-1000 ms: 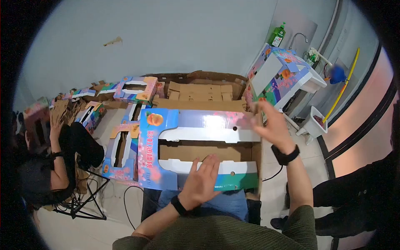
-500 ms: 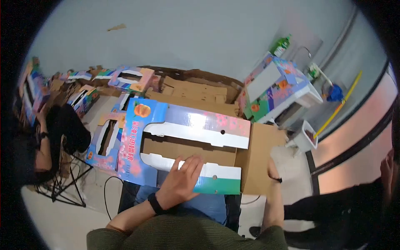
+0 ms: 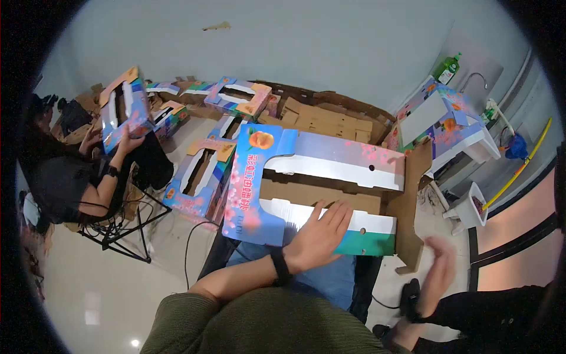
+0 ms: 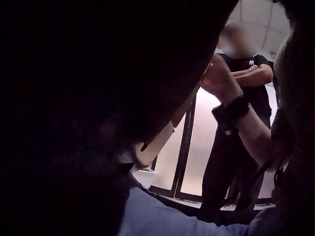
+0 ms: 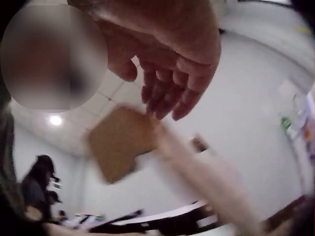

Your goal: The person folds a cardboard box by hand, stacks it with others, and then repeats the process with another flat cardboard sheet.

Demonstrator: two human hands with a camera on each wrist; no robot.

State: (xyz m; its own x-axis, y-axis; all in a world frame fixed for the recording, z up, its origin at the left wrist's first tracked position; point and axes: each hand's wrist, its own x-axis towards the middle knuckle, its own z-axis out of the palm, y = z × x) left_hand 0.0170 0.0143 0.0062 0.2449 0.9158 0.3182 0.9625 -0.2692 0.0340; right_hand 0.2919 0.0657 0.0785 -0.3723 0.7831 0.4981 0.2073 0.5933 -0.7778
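A printed carton (image 3: 339,154) is set at centre, near, and brown cardboard (image 3: 318,192) is seen inside. Its raised end flap (image 3: 407,218), at right, is probably best pushed evenly while the near panel (image 3: 375,227) is braced. The left hand (image 3: 318,237) is laid flat there; the right hand (image 3: 439,270), apart, is held loose-fingered beside the flap, contact unclear.

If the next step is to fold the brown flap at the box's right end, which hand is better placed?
Probably the right hand: it is close beside the brown flap. The left hand rests on the printed box, farther from that flap, so it seems better for steadying.
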